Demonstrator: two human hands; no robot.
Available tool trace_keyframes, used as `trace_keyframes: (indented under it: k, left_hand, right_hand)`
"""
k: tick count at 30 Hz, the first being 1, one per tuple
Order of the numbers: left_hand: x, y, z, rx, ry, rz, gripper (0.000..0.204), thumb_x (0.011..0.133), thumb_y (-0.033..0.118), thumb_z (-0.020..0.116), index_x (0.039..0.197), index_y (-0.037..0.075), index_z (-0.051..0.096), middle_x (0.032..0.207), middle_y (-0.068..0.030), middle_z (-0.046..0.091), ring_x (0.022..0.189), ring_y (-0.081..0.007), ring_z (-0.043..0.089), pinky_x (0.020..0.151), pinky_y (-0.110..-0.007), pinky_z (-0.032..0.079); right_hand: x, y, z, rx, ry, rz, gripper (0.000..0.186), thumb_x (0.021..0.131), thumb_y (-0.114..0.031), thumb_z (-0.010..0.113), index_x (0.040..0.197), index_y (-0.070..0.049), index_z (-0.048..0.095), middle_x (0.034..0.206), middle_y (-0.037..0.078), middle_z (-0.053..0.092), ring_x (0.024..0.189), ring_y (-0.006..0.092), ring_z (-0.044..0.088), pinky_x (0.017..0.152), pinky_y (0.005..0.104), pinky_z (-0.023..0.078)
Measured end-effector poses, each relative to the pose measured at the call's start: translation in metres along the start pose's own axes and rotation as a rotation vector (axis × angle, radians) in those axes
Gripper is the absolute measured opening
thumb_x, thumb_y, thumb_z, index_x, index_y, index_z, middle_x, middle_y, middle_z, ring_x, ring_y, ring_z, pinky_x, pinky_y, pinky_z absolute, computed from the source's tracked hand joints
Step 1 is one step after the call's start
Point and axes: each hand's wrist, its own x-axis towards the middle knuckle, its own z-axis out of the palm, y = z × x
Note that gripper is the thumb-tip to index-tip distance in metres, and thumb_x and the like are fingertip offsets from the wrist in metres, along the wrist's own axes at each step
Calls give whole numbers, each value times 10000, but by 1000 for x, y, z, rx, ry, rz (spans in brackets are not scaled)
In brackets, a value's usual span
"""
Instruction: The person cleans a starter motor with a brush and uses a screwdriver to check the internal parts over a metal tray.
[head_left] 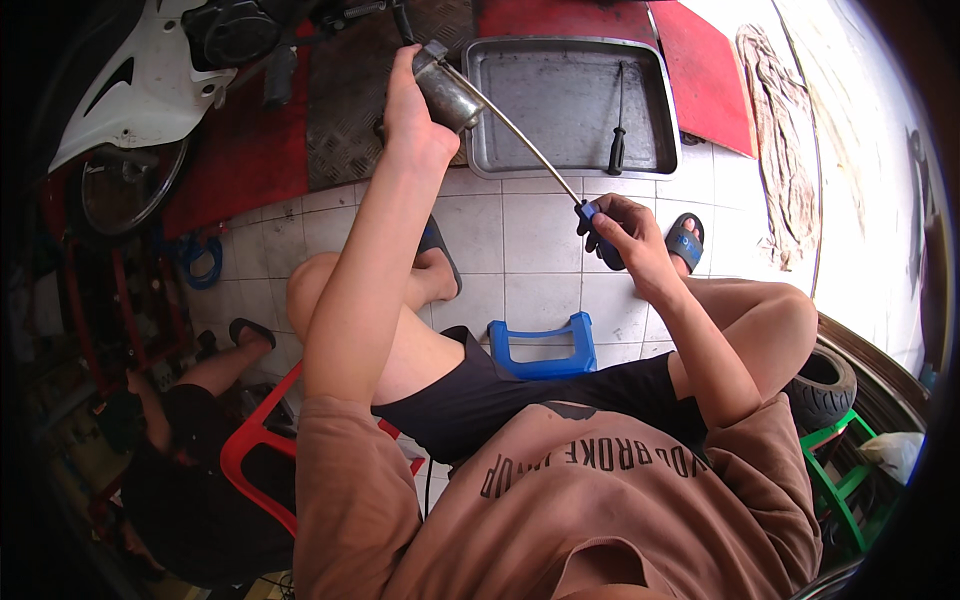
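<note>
My left hand (418,118) is closed around a cylindrical metal part (450,97), held up by the left side of a grey metal tray (565,75). Most of its fingers are hidden behind the part. My right hand (638,238) grips the blue and black handle of a long screwdriver (525,142). The shaft slants up and left, its far end at the top of the metal part; whether it sits in a screw is too small to tell. A second screwdriver (618,145), with a black handle, lies in the tray.
A white motorcycle (140,80) stands at the far left by a red platform (250,150). A crumpled cloth (775,140) lies right. Around me are a blue stool (545,365), a red chair (240,450), a green stool (830,475), a tyre (825,390) and another person (195,480).
</note>
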Motion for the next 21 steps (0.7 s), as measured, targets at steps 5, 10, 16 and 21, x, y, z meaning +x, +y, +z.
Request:
trace_keyframes:
  k: [5, 10, 16, 21]
  left_hand:
    - [-1, -1, 1, -6, 16, -1, 220, 846, 311, 601, 833, 91, 609, 732, -59, 611, 684, -197, 604, 680, -360, 533]
    - [-1, 0, 0, -23, 0, 11, 206, 848, 299, 603, 839, 93, 610, 741, -56, 613, 685, -188, 605, 696, -362, 539]
    - [-7, 5, -2, -31, 24, 8, 196, 847, 292, 609, 840, 96, 613, 749, -53, 615, 694, -187, 606, 706, -360, 540]
    - [-2, 5, -8, -41, 12, 17, 193, 849, 289, 608, 840, 97, 617, 751, -54, 614, 700, -187, 606, 704, -359, 539]
  right_hand:
    - [-5, -7, 3, -139, -58, 3, 267, 957, -224, 531, 1089, 7, 523, 757, 64, 623, 623, 73, 546, 537, 219, 432]
    - [-1, -2, -1, 53, -104, 134, 318, 961, -280, 541, 1068, 19, 566, 805, 80, 618, 693, 106, 575, 621, 229, 471]
    - [-1, -7, 3, -200, -54, -14, 212, 912, -196, 628, 939, 11, 592, 775, 47, 602, 673, 78, 549, 592, 229, 446]
    - [-3, -21, 11, -138, -8, 83, 202, 898, -175, 643, 843, 9, 582, 675, 22, 563, 627, 67, 516, 533, 233, 404]
